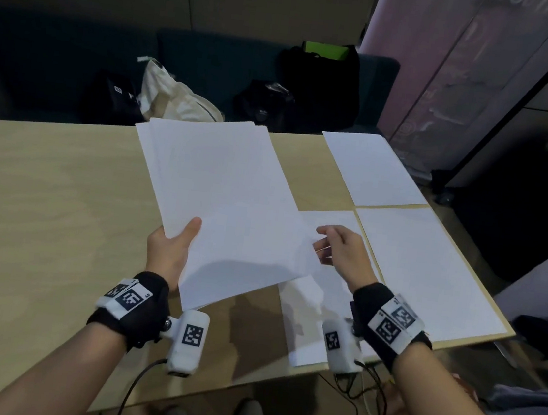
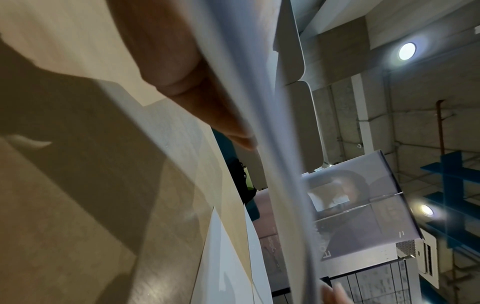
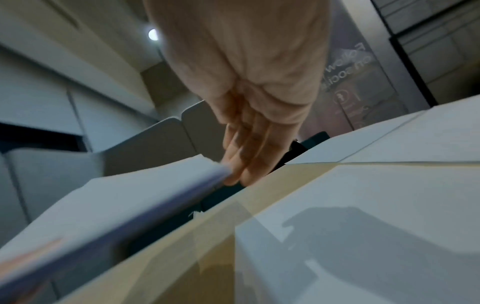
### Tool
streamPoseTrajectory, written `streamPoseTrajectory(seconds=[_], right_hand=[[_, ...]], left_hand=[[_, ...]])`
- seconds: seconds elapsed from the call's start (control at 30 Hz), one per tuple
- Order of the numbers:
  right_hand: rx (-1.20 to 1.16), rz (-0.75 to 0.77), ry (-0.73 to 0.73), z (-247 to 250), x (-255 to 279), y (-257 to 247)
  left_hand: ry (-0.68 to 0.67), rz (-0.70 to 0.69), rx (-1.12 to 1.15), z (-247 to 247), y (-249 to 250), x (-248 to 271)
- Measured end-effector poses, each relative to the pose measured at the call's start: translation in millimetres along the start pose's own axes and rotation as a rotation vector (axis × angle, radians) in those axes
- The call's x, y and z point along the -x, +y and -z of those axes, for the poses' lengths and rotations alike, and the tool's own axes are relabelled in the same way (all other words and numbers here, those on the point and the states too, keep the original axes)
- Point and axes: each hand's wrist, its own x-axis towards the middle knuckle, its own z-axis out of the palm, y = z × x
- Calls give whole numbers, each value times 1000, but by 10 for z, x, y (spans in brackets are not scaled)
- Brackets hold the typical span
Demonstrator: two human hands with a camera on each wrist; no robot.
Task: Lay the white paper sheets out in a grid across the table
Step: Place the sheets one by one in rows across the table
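My left hand (image 1: 173,246) grips a stack of white paper sheets (image 1: 225,201) by its near-left edge, thumb on top and fingers hidden beneath, and holds it tilted above the table (image 1: 40,213). The left wrist view shows the stack (image 2: 272,144) edge-on with a finger (image 2: 207,102) under it. My right hand (image 1: 336,249) is at the stack's right edge. In the right wrist view its fairly straight fingers (image 3: 249,154) touch the stack (image 3: 116,201) at a corner. Three single sheets lie flat: far right (image 1: 370,167), near right (image 1: 430,271), and one (image 1: 307,315) partly under the stack.
The table's left half shows bare wood. Its right edge (image 1: 509,334) runs close beside the near-right sheet. Behind the table a dark sofa holds a cream bag (image 1: 172,98) and black bags (image 1: 318,85). Cables (image 1: 362,407) hang below the front edge.
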Motion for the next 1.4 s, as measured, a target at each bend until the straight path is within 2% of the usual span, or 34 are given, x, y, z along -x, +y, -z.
streamPoseTrajectory(seconds=[0.07, 0.17, 0.27, 0.43, 0.63, 0.83, 1.03, 1.4], right_hand=[[-47, -12, -47, 5, -31, -97], [153, 37, -124, -38, -84, -127], [219, 72, -36, -138, -126, -142], [177, 98, 98, -261, -210, -217], [129, 108, 133, -370, -326, -325], [134, 153, 110, -650, -310, -439], [133, 132, 206, -904, -363, -466], [168, 189, 202, -946, -555, -597]], left_hand=[[2, -6, 18, 23, 27, -23], [6, -12, 43, 60, 54, -68], [13, -13, 68, 85, 64, -120], [29, -12, 95, 136, 105, -239], [18, -24, 115, 224, 191, -429], [1, -24, 141, 382, 248, -608], [-12, -72, 84, 541, 293, -695], [40, -2, 148, 481, 316, -904]])
